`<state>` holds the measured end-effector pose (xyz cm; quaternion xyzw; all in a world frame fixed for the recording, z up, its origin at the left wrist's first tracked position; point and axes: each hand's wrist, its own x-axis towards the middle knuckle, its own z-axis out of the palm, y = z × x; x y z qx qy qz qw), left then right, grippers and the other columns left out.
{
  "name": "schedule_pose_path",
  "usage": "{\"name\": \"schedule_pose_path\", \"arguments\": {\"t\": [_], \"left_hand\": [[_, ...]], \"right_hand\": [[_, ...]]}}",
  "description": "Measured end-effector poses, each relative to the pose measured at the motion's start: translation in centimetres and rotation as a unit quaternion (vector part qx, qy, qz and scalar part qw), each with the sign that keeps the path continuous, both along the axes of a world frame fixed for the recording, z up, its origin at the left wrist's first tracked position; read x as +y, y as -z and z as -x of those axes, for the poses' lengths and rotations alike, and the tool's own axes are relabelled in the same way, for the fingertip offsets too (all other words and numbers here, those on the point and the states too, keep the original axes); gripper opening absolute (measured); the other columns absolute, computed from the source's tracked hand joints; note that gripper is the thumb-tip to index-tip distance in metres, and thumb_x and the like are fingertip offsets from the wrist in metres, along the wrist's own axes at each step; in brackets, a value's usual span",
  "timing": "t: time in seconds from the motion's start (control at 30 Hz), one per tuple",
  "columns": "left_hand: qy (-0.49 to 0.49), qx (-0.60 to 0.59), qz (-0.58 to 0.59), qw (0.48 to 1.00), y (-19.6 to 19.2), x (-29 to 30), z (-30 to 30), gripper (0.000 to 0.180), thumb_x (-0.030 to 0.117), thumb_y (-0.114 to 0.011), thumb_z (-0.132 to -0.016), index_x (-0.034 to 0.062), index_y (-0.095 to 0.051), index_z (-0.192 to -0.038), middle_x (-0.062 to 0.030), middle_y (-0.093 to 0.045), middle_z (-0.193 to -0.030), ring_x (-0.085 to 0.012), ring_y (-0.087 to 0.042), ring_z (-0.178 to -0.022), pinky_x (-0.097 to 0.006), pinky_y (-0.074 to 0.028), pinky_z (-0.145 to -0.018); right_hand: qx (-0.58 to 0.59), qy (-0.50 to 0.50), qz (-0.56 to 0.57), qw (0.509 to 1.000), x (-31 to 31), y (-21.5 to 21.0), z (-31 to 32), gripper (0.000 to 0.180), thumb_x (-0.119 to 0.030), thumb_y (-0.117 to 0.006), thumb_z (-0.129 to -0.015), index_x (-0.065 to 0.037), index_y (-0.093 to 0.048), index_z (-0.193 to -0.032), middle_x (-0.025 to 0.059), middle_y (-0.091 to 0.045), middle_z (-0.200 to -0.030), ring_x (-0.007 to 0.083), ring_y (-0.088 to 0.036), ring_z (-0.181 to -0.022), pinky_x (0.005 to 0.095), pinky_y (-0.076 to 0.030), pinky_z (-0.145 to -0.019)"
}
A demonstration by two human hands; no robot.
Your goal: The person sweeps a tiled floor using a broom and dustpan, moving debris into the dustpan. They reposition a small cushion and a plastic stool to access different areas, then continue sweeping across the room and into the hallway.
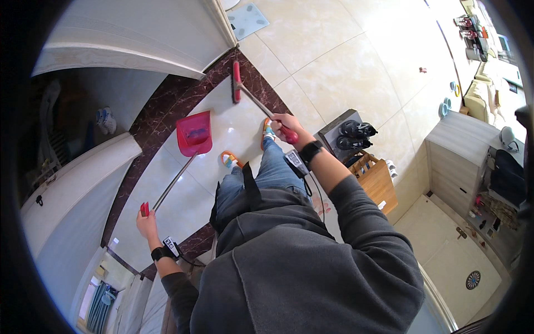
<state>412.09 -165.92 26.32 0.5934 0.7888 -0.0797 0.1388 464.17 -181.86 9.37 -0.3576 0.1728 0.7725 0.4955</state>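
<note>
My left hand (146,224) is closed round the red-tipped handle of a dustpan. That dustpan (194,146) is red with a long metal stick, and its pan is down at the pale tiles ahead on the left; a small dark patch of what may be dirt shows inside. In my right hand (287,123) I grip a broom by its shaft near the red end knob. The broom's narrow red head (237,80) lies farther off, by the dark marble border near a door corner, apart from the pan.
Black shoes (356,133) rest on a dark box to my right, beside a wooden stool-like piece (377,183). A glass scale (248,21) lies on the far floor. On the left stands an open cabinet (78,161) with white shoes inside. A grey cabinet (459,150) is at right.
</note>
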Motion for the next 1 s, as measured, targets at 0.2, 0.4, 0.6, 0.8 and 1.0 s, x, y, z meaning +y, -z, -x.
{"name": "schedule_pose_path", "arguments": {"t": [0.2, 0.4, 0.6, 0.8, 1.0], "left_hand": [[0.042, 0.065, 0.004, 0.997, -0.5, 0.9, -4.8, 0.026, 0.02, -0.068, -0.066, 0.0125, -0.061, -0.091, -0.0088, -0.063, -0.085, -0.027, -0.061, -0.077, -0.039, -0.047, -0.068], [0.036, 0.083, 0.008, 0.996, -0.8, 0.3, -7.3, 0.027, 0.021, -0.068, -0.067, 0.0137, -0.061, -0.092, -0.0088, -0.063, -0.089, -0.0276, -0.06, -0.081, -0.04, -0.047, -0.069], [0.034, 0.069, 0.005, 0.997, -1.0, 0.1, -8.4, 0.028, 0.02, -0.067, -0.068, 0.0131, -0.061, -0.094, -0.0091, -0.063, -0.088, -0.0277, -0.06, -0.082, -0.039, -0.047, -0.069], [0.027, 0.047, -0.016, 0.998, -1.0, -0.2, -9.5, 0.028, 0.02, -0.067, -0.068, 0.0121, -0.061, -0.094, -0.0096, -0.063, -0.087, -0.028, -0.06, -0.08, -0.039, -0.047, -0.068], [0.028, 0.062, -0.004, 0.998, -1.9, -0.3, -10.7, 0.027, 0.021, -0.067, -0.067, 0.0122, -0.061, -0.092, -0.0089, -0.064, -0.085, -0.0277, -0.06, -0.08, -0.039, -0.047, -0.068]], "right_hand": [[0.403, 0.224, 0.009, 0.887, -1.9, 3.6, -7.3, 0.022, -0.015, -0.04, -0.09, -0.009, -0.04, -0.069, -0.0049, -0.041, -0.057, 0.0031, -0.043, -0.044, 0.0159, -0.036, -0.04], [0.161, 0.255, 0.116, 0.947, -5.0, 3.9, -14.9, 0.018, -0.011, -0.039, -0.087, -0.01, -0.037, -0.07, -0.0026, -0.041, -0.055, 0.0045, -0.04, -0.041, 0.0187, -0.035, -0.036], [-0.151, 0.105, 0.114, 0.976, -2.3, 0.3, -15.6, 0.013, -0.01, -0.041, -0.087, -0.013, -0.033, -0.078, -0.0022, -0.036, -0.055, 0.0083, -0.037, -0.04, 0.0243, -0.032, -0.035], [-0.018, 0.02, 0.045, 0.999, -2.8, -1.7, -18.8, 0.017, -0.02, -0.038, -0.091, -0.015, -0.035, -0.075, -0.0061, -0.034, -0.051, 0.0047, -0.035, -0.04, 0.0194, -0.029, -0.033], [0.196, 0.049, 0.004, 0.979, 2.3, 4.2, -16.4, 0.024, -0.016, -0.039, -0.09, -0.011, -0.037, -0.067, -0.0048, -0.04, -0.053, 0.0044, -0.036, -0.039, 0.0172, -0.03, -0.036]]}}
